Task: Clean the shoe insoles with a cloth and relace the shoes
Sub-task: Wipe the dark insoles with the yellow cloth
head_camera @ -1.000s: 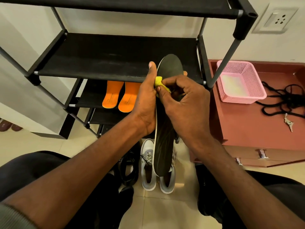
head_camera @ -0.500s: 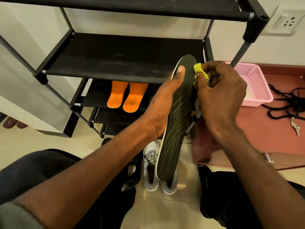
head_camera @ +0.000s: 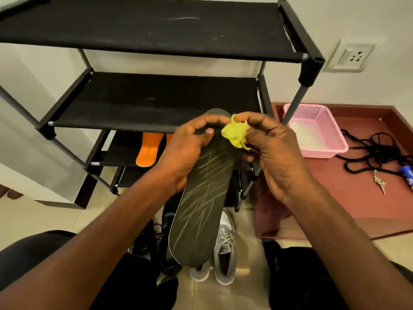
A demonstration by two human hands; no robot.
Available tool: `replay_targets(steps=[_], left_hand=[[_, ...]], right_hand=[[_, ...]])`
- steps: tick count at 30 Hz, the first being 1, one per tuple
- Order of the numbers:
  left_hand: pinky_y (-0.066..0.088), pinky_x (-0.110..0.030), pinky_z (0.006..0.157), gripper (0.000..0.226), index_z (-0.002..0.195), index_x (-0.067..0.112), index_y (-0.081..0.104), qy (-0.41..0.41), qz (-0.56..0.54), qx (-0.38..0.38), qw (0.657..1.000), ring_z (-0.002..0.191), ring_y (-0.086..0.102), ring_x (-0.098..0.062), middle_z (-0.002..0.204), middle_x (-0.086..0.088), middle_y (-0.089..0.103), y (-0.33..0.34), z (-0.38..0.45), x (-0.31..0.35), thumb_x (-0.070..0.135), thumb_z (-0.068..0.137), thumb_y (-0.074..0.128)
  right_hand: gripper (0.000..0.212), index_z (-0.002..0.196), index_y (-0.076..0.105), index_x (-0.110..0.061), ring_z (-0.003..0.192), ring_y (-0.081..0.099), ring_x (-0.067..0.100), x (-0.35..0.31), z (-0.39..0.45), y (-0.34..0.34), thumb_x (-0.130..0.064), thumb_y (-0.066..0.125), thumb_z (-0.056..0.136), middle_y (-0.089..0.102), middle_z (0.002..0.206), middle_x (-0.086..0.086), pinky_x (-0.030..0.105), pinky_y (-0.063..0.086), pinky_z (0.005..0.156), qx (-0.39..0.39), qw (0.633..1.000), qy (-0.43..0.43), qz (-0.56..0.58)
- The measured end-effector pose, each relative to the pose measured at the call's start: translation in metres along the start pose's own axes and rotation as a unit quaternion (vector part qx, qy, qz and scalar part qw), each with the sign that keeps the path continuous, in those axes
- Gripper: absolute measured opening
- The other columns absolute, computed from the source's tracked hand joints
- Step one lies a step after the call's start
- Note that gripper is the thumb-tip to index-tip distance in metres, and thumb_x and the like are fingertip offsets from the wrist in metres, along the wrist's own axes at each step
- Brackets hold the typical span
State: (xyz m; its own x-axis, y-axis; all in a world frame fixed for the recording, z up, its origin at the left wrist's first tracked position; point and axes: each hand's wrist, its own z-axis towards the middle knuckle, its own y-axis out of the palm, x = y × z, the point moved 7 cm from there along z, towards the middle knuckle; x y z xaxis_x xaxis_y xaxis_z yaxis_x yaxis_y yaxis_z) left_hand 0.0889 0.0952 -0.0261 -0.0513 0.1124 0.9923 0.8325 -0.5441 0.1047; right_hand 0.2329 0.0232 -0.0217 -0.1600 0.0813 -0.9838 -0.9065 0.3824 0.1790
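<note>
The left hand (head_camera: 190, 151) holds the long dark flat foam insole (head_camera: 201, 211) by its upper end, thumb pressed on the face and fingers curled over the rounded tip, so the insole hangs tilted down toward the person's lap with pale streaks running across its surface. The right hand (head_camera: 274, 157) pinches a small crumpled yellow-green cloth (head_camera: 235, 136) between thumb and fingertips, right against the insole's upper right edge. Below the insole's lower end a pair of grey-and-white laced sneakers (head_camera: 223, 249) stands on the tiled floor, with a black shoe (head_camera: 161, 238) just beside them to the left. An orange insole (head_camera: 148, 149) lies on a lower tier of the black fabric-shelved metal shoe rack (head_camera: 156, 101); beside it only a sliver of something orange shows past the left hand. On the reddish-brown low cabinet top (head_camera: 335, 198) to the right sit a pink perforated plastic basket (head_camera: 317, 128), a loose tangle of black laces (head_camera: 375, 151) and a small key (head_camera: 380, 182). The risk I see is the grip — the insole is held at one end only, so a firm wipe further down could bend it or swing it away from the cloth, leaving streaks untouched. The cloth is bunched very small, too, and could slip from the pinch and drop among the shoes — or fingers rather than fabric would end up rubbing the foam.
</note>
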Motion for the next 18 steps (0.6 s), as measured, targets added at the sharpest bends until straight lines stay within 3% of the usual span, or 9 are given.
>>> replay_targets(steps=[6, 8, 11, 13, 16, 18], left_hand=[[0.055, -0.048, 0.103, 0.039, 0.123, 0.013, 0.073, -0.051, -0.022, -0.003, 0.998, 0.116, 0.07, -0.029, 0.118, -0.011, 0.076, 0.005, -0.003, -0.009, 0.042, 0.105, 0.052], [0.052, -0.051, 0.107, 0.032, 0.115, 0.009, 0.075, -0.042, 0.007, 0.004, 0.999, 0.115, 0.069, -0.027, 0.114, -0.011, 0.076, 0.005, -0.001, -0.01, 0.034, 0.102, 0.062], [0.056, -0.044, 0.099, 0.02, 0.105, 0.004, 0.075, -0.022, 0.045, 0.027, 0.998, 0.101, 0.072, -0.023, 0.104, -0.012, 0.077, 0.001, 0.001, -0.009, 0.021, 0.099, 0.068], [0.057, -0.043, 0.097, 0.018, 0.103, 0.004, 0.075, -0.003, 0.077, 0.027, 0.997, 0.102, 0.073, -0.025, 0.102, -0.011, 0.077, 0.0, 0.001, -0.005, 0.021, 0.098, 0.069], [0.057, -0.047, 0.099, 0.014, 0.1, 0.01, 0.077, 0.023, 0.131, 0.021, 0.991, 0.104, 0.072, -0.025, 0.101, -0.006, 0.077, -0.003, 0.001, 0.0, 0.022, 0.097, 0.071], [0.057, -0.05, 0.099, 0.01, 0.097, 0.015, 0.077, 0.029, 0.16, 0.024, 0.986, 0.102, 0.072, -0.021, 0.099, -0.001, 0.077, -0.006, 0.003, 0.0, 0.022, 0.098, 0.07]], right_hand=[[0.025, 0.12, 0.071, -0.009, 0.08, 0.073, 0.003, -0.011, -0.005, -0.001, 0.002, 0.062, 0.099, 0.08, 0.099, 0.007, 0.01, 0.048, 0.059, 0.011, 0.995, -0.069, -0.071], [0.022, 0.118, 0.071, -0.01, 0.082, 0.072, 0.003, -0.009, -0.004, -0.002, -0.001, 0.061, 0.101, 0.079, 0.1, 0.004, 0.009, 0.049, 0.061, 0.013, 0.993, -0.073, -0.093], [0.018, 0.116, 0.072, -0.018, 0.079, 0.067, 0.005, -0.005, -0.003, -0.004, -0.019, 0.058, 0.106, 0.075, 0.096, 0.006, 0.011, 0.048, 0.061, 0.031, 0.991, -0.064, -0.114], [0.017, 0.115, 0.071, -0.019, 0.072, 0.067, 0.007, -0.003, -0.003, -0.002, -0.028, 0.065, 0.102, 0.073, 0.086, 0.009, 0.015, 0.051, 0.058, 0.028, 0.99, -0.057, -0.127], [0.014, 0.109, 0.074, -0.023, 0.077, 0.075, 0.009, 0.002, -0.001, -0.002, -0.024, 0.075, 0.095, 0.078, 0.086, 0.0, 0.025, 0.061, 0.064, 0.037, 0.984, -0.053, -0.165], [0.008, 0.101, 0.076, -0.026, 0.069, 0.071, 0.0, 0.005, 0.002, -0.011, -0.02, 0.073, 0.097, 0.078, 0.085, -0.005, 0.02, 0.057, 0.059, 0.082, 0.979, -0.053, -0.18]])
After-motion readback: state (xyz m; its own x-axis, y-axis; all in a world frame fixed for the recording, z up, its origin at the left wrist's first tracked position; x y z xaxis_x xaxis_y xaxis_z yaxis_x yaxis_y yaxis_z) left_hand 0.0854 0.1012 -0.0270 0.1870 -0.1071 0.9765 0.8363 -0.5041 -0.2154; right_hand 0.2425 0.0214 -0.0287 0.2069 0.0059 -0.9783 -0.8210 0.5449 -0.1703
